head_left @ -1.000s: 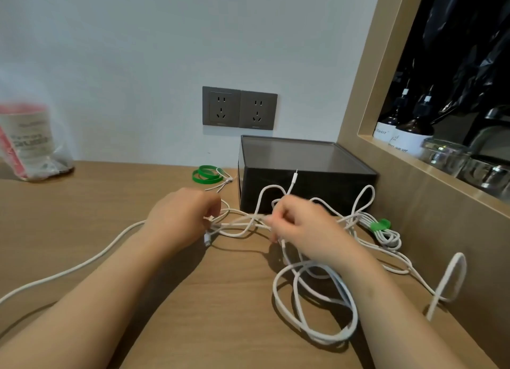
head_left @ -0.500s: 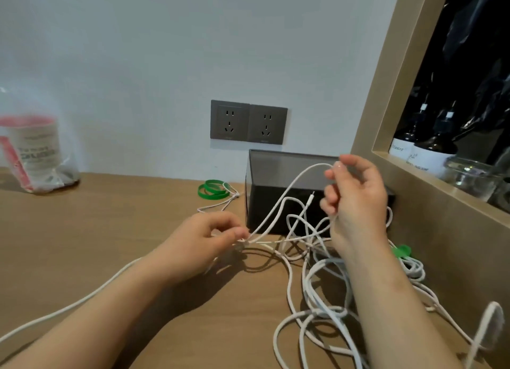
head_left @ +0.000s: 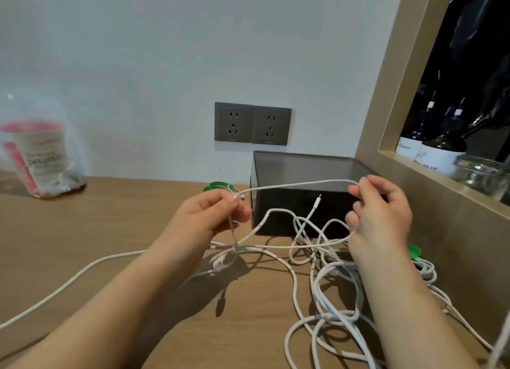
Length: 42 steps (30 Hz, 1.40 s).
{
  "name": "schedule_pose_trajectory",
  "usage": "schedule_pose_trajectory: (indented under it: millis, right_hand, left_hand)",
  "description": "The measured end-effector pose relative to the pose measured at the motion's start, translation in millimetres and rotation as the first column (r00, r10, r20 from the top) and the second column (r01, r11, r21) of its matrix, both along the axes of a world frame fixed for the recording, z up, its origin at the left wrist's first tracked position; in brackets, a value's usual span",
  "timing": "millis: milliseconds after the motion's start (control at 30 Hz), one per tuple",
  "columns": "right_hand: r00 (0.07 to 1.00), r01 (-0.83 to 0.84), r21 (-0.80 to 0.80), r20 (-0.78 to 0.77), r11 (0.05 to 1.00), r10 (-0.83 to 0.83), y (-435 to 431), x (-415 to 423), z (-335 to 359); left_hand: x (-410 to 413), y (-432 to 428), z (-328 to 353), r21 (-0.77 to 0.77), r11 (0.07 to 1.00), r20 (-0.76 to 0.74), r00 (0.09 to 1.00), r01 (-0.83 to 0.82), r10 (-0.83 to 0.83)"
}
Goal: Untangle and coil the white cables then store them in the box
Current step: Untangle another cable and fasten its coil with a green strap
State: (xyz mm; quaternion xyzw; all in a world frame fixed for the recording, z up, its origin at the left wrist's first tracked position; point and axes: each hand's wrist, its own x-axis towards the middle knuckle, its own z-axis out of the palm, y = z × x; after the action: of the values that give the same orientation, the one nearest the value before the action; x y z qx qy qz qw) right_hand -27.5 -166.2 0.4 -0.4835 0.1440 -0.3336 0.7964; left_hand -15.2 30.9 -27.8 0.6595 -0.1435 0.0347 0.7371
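Observation:
Several white cables lie tangled on the wooden desk in front of a dark, translucent box that stands against the wall. My left hand pinches one thin white cable near its end. My right hand grips the same cable further along, so a stretch of it hangs taut between both hands above the desk, level with the box's front. A loose connector tip sticks up from the tangle. One long cable trails off to the left edge.
Green bands lie left of the box, and a green tie shows behind my right wrist. A bagged cup stands far left. Two wall sockets sit above the box. A wooden niche with bottles and glasses is at the right.
My left hand has risen off the desk with the cable end. The cable stretch between both hands is now lifted and nearly level. The view shifted slightly.

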Motion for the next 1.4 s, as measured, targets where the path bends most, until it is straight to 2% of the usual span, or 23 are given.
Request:
schedule_pose_trajectory:
  millis: [100, 167, 233, 267, 300, 333, 367, 400, 433, 500, 533, 600, 667, 733, 833, 900, 933, 1000, 1067, 1167, 1200, 1300, 1400]
  right_hand:
    - [0.999, 0.053, 0.036, 0.007, 0.998, -0.053, -3.2, 1.1, -2.7]
    - [0.993, 0.109, 0.093, 0.034, 0.990, -0.113, -7.7, 1.0, -3.3]
    - [0.980, 0.181, 0.172, 0.052, 0.968, -0.192, -14.0, -0.3, -4.5]
    - [0.972, 0.214, 0.204, 0.055, 0.955, -0.230, -17.1, -0.9, -5.8]
    - [0.963, 0.244, 0.226, 0.059, 0.943, -0.263, -19.3, -1.2, -6.5]
    - [0.953, 0.272, 0.232, 0.067, 0.934, -0.295, -21.4, -1.3, -7.2]
    - [0.944, 0.300, 0.215, 0.076, 0.929, -0.322, -22.5, -1.3, -7.4]
    - [0.936, 0.327, 0.160, 0.079, 0.931, -0.342, -24.1, -0.9, -7.7]
    - [0.934, 0.346, 0.058, 0.073, 0.937, -0.349, -24.4, -1.2, -7.1]
    - [0.938, 0.337, -0.288, 0.019, 0.896, -0.346, -22.1, -0.2, -8.3]
    - [0.931, 0.287, -0.523, -0.045, 0.803, -0.363, -19.6, 1.6, -11.0]
    - [0.864, 0.090, -0.892, -0.151, 0.443, -0.480, -11.4, 2.8, -17.6]
    - [0.861, -0.014, -0.982, -0.107, 0.188, -0.497, -2.2, 4.1, -23.8]
    - [0.920, 0.080, -0.992, 0.035, 0.099, -0.390, 8.2, 4.2, -26.4]
    - [0.968, 0.229, -0.973, 0.230, -0.022, -0.101, 25.0, 5.0, -25.2]
    - [0.971, 0.237, -0.961, 0.229, -0.142, 0.065, 31.5, 7.6, -28.3]
    - [0.974, 0.214, -0.965, 0.199, -0.152, 0.112, 32.9, 8.3, -29.4]
    - [0.981, 0.128, -0.992, 0.125, -0.008, 0.150, 31.0, 7.7, -29.2]
    - [0.988, 0.019, -0.959, 0.061, 0.282, 0.139, 24.9, 5.6, -25.9]
    - [0.991, -0.129, -0.625, -0.114, 0.770, 0.073, 10.7, 3.6, -16.2]
    - [0.984, -0.132, -0.464, -0.168, 0.876, 0.060, 5.5, 3.9, -13.6]
    - [0.959, -0.063, -0.151, -0.282, 0.986, 0.018, -7.4, 5.4, -11.2]
    - [0.946, -0.006, 0.041, -0.323, 0.999, 0.019, -11.8, 7.1, -15.8]
  left_hand:
    - [1.2, 5.4, 2.7, -0.079, 0.982, -0.070, 0.982, 0.169, -0.175]
    - [-1.4, 9.5, 3.7, 0.055, 0.959, -0.089, 0.958, 0.278, -0.273]
    - [-2.1, 10.9, 0.1, 0.319, 0.922, -0.086, 0.976, 0.218, -0.201]
    - [-1.3, 11.4, -2.0, 0.514, 0.852, -0.018, 0.994, 0.102, -0.108]
    - [0.2, 11.2, -3.4, 0.703, 0.709, 0.107, 0.994, -0.055, -0.029]
    - [1.8, 10.8, -5.4, 0.817, 0.536, 0.246, 0.969, -0.212, 0.010]
    - [2.8, 11.2, -7.3, 0.841, 0.423, 0.357, 0.933, -0.337, 0.035]
    - [4.1, 12.8, -8.1, 0.815, 0.403, 0.425, 0.902, -0.416, 0.071]
    - [6.6, 15.7, -8.3, 0.774, 0.449, 0.444, 0.888, -0.447, 0.118]
    - [9.3, 20.5, -5.8, 0.639, 0.661, 0.343, 0.915, -0.392, 0.211]
    - [9.0, 21.2, -4.7, 0.550, 0.771, 0.243, 0.945, -0.320, 0.219]
    - [6.6, 20.7, -3.5, 0.446, 0.873, 0.101, 0.981, -0.195, 0.167]
    - [5.4, 18.6, -6.4, 0.482, 0.862, 0.110, 0.987, -0.156, 0.117]
    - [4.6, 15.6, -9.2, 0.564, 0.807, 0.185, 0.979, -0.175, 0.083]
    - [0.6, 10.2, -10.1, 0.685, 0.703, 0.259, 0.966, -0.190, 0.009]
    - [-0.3, 9.0, -10.8, 0.710, 0.682, 0.273, 0.961, -0.174, -0.039]
    - [-0.3, 9.1, -11.1, 0.712, 0.680, 0.281, 0.959, -0.175, -0.047]
    - [0.9, 10.1, -11.4, 0.691, 0.695, 0.295, 0.955, -0.200, -0.018]
    - [3.1, 12.2, -11.2, 0.667, 0.707, 0.308, 0.951, -0.235, 0.025]
    - [5.6, 16.9, -10.7, 0.678, 0.692, 0.311, 0.950, -0.248, 0.035]
    - [5.8, 18.2, -10.7, 0.698, 0.673, 0.307, 0.951, -0.247, 0.031]
    - [5.9, 20.2, -11.1, 0.739, 0.613, 0.314, 0.948, -0.279, 0.053]
    - [5.9, 21.9, -12.9, 0.844, 0.429, 0.338, 0.940, -0.323, 0.043]
